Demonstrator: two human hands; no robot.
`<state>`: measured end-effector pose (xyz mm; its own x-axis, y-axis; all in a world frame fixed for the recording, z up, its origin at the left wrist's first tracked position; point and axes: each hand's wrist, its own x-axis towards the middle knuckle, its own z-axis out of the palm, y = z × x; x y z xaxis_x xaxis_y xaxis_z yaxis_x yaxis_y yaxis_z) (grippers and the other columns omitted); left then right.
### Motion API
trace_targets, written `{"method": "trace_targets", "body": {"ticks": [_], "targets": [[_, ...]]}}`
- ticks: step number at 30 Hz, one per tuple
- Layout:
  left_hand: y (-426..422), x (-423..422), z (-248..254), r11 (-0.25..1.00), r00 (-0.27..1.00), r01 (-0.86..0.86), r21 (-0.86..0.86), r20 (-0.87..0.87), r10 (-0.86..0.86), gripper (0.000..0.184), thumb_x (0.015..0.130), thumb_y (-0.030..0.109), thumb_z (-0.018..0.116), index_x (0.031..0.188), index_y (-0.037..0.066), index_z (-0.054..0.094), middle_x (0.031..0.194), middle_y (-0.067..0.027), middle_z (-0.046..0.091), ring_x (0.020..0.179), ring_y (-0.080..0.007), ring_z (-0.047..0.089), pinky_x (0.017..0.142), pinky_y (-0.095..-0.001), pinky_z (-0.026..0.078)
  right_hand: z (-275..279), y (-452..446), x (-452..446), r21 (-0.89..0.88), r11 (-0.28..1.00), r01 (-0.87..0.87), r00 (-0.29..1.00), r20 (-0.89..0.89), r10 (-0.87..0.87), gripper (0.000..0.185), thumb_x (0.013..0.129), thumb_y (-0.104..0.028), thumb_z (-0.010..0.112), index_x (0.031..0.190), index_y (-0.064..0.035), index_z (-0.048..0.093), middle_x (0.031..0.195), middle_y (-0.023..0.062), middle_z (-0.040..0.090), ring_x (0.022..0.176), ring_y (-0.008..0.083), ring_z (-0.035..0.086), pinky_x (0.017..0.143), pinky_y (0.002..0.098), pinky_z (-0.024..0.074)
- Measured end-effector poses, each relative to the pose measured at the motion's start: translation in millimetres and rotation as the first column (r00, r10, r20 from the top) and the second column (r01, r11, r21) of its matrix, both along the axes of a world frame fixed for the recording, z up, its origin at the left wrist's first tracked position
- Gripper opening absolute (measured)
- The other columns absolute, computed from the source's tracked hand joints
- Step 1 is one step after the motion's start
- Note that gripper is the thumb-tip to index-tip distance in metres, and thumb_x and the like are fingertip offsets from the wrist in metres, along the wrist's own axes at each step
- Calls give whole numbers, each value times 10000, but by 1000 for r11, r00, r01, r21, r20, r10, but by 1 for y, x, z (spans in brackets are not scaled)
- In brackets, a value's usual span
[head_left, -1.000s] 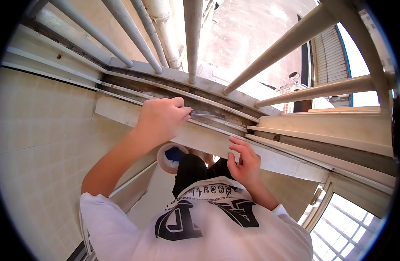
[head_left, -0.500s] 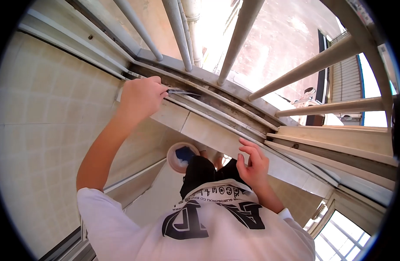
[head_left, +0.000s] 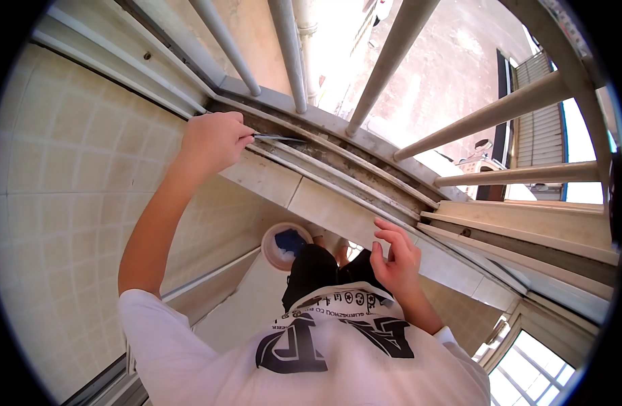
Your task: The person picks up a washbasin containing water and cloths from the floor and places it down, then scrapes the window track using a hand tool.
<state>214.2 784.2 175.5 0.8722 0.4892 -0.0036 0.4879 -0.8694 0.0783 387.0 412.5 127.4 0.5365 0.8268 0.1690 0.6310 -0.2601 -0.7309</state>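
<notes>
My left hand [head_left: 215, 141] is closed around the end of a thin metal tool [head_left: 278, 138], whose narrow blade points right along the dirty window track [head_left: 338, 157]. The tool's handle is mostly hidden inside my fist. Brown grime shows in the groove around the blade. My right hand [head_left: 397, 257] hovers near the tiled sill edge [head_left: 331, 201], fingers apart and slightly curled, holding nothing.
Metal bars [head_left: 392, 64] rise beyond the track, with a paved ground far below. A pink basin [head_left: 278, 256] holding a blue cloth [head_left: 289, 241] stands on the floor near the feet. Tiled wall [head_left: 74, 155] lies at left, a glass window [head_left: 533, 362] at lower right.
My left hand has moved left along the track with the tool still in it. The view has shifted, and my right hand keeps its loose open pose.
</notes>
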Motion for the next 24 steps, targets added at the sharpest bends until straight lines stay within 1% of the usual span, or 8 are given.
{"method": "trace_targets", "body": {"ticks": [4, 7, 10, 13, 17, 18, 21, 24], "targets": [[-3, 10, 5, 995, 996, 91, 46, 18, -91, 147, 898, 256, 740, 991, 173, 816, 823, -21, 653, 765, -264, 664, 647, -410, 508, 0, 16, -6, 89, 994, -65, 998, 32, 62, 197, 807, -53, 757, 993, -75, 694, 1165, 122, 760, 588, 232, 656, 528, 316, 502], [9, -7, 11, 1000, 1000, 16, -9, -8, -16, 126, 901, 293, 729, 917, 200, 812, 832, -21, 660, 808, -277, 681, 668, -437, 522, 0, 24, -10, 91, 991, -93, 996, 7, 93, 187, 811, -55, 757, 989, -73, 702, 1159, 131, 760, 651, 246, 699, 558, 321, 528], [17, -16, 6, 996, 996, 62, -66, 66, -57, 131, 900, 306, 727, 911, 208, 815, 822, -16, 656, 800, -270, 679, 652, -434, 514, -9, 28, -12, 128, 987, -100, 994, -27, 105, 165, 822, 3, 722, 975, -45, 682, 1233, 121, 750, 421, 74, 426, 427, 245, 349], [1, 3, -9, 982, 990, 136, -133, 64, -129, 144, 903, 319, 723, 912, 210, 818, 820, -12, 654, 810, -266, 679, 644, -433, 510, -1, 32, -15, -16, 996, -84, 996, -43, 83, 179, 819, -57, 756, 988, -66, 698, 1162, 129, 760, 645, 245, 695, 555, 319, 524], [28, -10, -6, 991, 998, 60, -117, 33, -56, 160, 899, 342, 728, 923, 213, 821, 814, -8, 654, 827, -261, 678, 649, -431, 512, 0, 34, -12, 50, 996, -80, 997, 1, 80, 183, 814, -54, 754, 988, -67, 696, 1158, 123, 763, 603, 235, 672, 527, 314, 510], [35, -15, -2, 995, 999, -31, -94, -41, 27, 160, 896, 340, 734, 934, 211, 820, 823, -5, 663, 827, -261, 677, 650, -429, 514, 0, 33, -11, 31, 997, -65, 998, -6, 65, 184, 812, -53, 754, 987, -67, 696, 1155, 122, 764, 608, 236, 676, 527, 313, 511], [26, -15, -8, 989, 996, 84, -121, 49, -79, 153, 898, 271, 753, 1010, 195, 823, 827, -18, 663, 765, -260, 659, 648, -401, 505, -3, 35, -12, 43, 998, -52, 999, 14, 52, 187, 806, -54, 753, 985, -68, 697, 1146, 119, 766, 613, 237, 683, 524, 311, 512], [10, -4, -22, 980, 986, 133, -146, 117, -116, 161, 901, 271, 750, 1017, 186, 822, 829, -21, 662, 764, -258, 660, 643, -397, 504, -2, 42, -15, 60, 995, -84, 996, 37, 82, 189, 804, -61, 753, 984, -73, 697, 1147, 113, 766, 611, 233, 684, 526, 310, 514]]}}
